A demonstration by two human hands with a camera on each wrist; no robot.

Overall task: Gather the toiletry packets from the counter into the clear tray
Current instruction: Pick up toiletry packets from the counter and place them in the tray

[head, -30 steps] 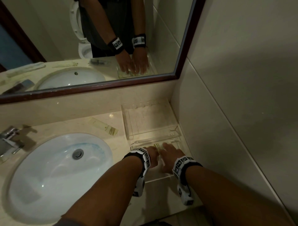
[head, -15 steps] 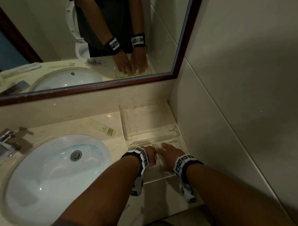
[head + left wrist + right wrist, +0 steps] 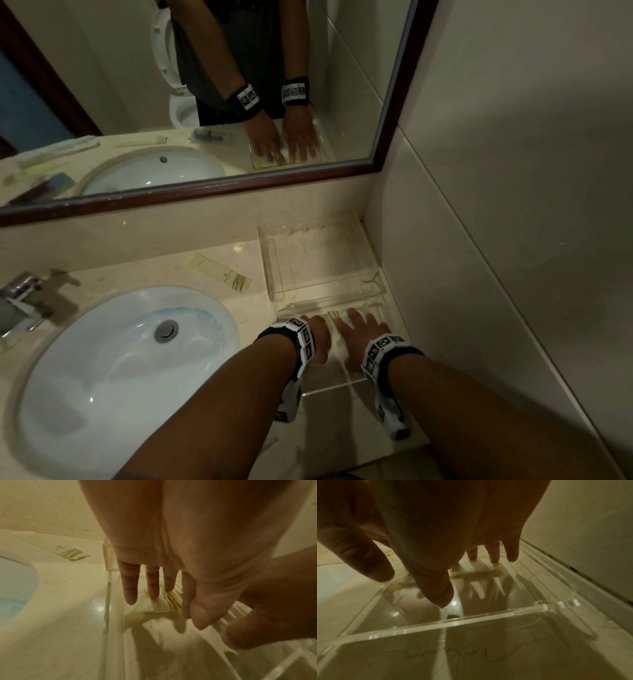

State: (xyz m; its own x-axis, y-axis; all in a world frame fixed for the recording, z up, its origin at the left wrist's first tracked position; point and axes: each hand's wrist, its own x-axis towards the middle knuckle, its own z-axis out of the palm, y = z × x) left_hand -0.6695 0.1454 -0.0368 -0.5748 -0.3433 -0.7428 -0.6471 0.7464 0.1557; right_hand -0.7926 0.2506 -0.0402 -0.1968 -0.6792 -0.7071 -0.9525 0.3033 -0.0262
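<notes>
A marble desk (image 3: 191,274) beside a sink (image 3: 113,370) is carrying the clear tray (image 3: 329,385). Left hand (image 3: 317,337) and right hand (image 3: 356,334) are pressing straight, spread fingers (image 3: 151,586) onto thin, light, slippery packets (image 3: 481,568) inside it; one packet (image 3: 221,272) is lying flat at ten o'clock, probably best pinched at an edge.

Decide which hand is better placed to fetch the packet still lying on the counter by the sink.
Left. The left hand sits on the tray's sink side, nearer the packet; the right hand is by the wall.

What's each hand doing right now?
Left hand: open, straight fingers on a packet in the clear tray.
Right hand: open, fingertips on a packet.
</notes>
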